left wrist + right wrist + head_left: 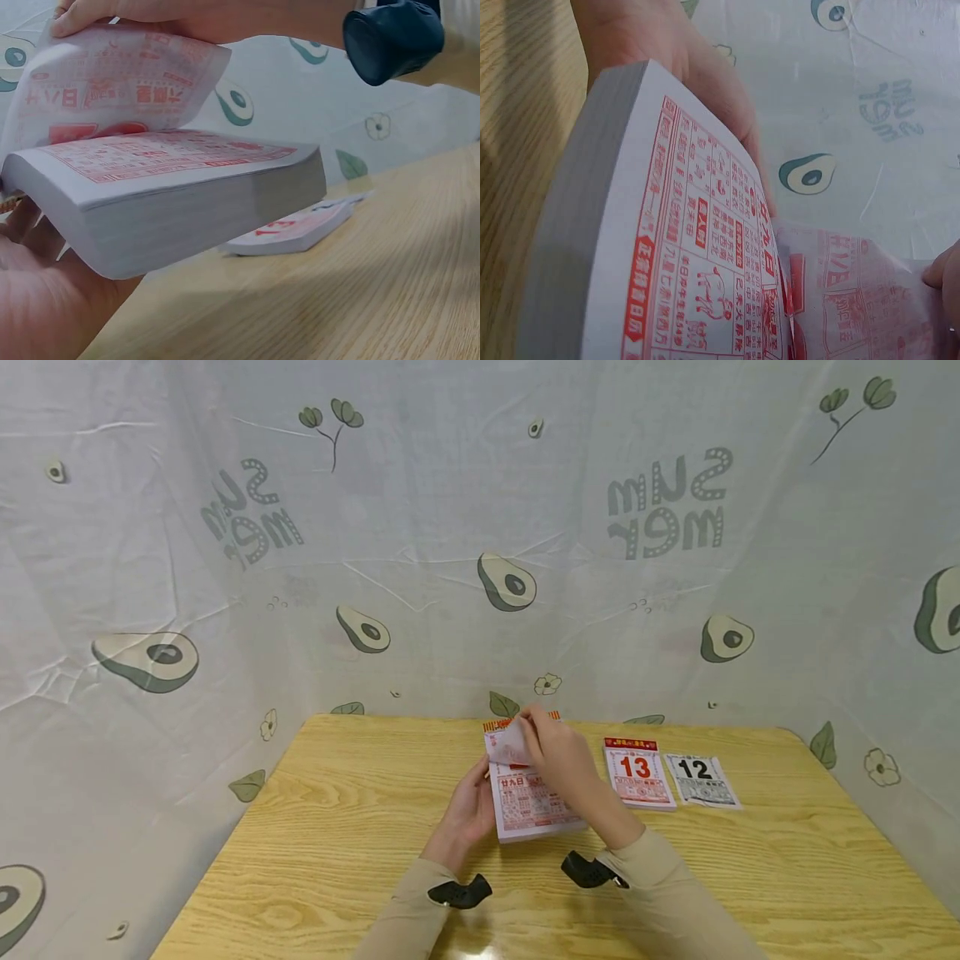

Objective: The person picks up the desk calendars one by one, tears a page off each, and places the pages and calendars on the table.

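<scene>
A thick tear-off calendar pad (534,810) with red print is tilted up above the wooden table. My left hand (471,806) holds it by its left side, fingers reaching behind the pad in the left wrist view. With my right hand (562,758) I pinch the thin top sheet (507,747), which is raised and folded back toward the pad's top. Red print shows through this sheet (112,82) in the left wrist view. Part of the pad's red and gold header is hidden behind the right hand.
To the right lies a smaller calendar pad (636,772) showing a red 13. Beside it is a loose sheet (701,779) with a black 12. The wooden table (360,827) ends at a hanging curtain (435,527) printed with avocados.
</scene>
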Action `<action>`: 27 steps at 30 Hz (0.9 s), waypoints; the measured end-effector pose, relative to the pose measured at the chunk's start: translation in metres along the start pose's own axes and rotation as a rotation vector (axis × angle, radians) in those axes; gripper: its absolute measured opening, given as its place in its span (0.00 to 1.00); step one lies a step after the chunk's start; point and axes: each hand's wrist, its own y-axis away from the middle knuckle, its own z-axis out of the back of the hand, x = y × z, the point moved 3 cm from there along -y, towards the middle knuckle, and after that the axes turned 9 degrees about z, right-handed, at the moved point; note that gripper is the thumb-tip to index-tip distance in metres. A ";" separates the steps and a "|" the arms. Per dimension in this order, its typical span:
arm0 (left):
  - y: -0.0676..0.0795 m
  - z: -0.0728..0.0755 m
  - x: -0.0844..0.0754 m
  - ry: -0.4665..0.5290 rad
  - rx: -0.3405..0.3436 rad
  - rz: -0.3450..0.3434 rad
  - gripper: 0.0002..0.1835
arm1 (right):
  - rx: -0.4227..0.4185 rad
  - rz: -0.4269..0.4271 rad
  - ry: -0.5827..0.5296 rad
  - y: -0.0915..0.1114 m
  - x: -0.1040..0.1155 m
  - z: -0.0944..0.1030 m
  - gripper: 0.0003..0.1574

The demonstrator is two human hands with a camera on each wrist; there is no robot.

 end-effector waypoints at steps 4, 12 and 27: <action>0.000 -0.003 -0.001 0.010 0.010 0.007 0.25 | 0.012 -0.035 -0.013 -0.007 -0.003 0.001 0.09; -0.001 -0.003 -0.001 -0.006 0.020 -0.047 0.24 | 0.009 -0.010 0.017 -0.020 -0.013 0.002 0.09; -0.002 0.001 0.000 -0.021 -0.009 -0.066 0.25 | -0.065 0.101 0.107 -0.054 -0.034 0.011 0.04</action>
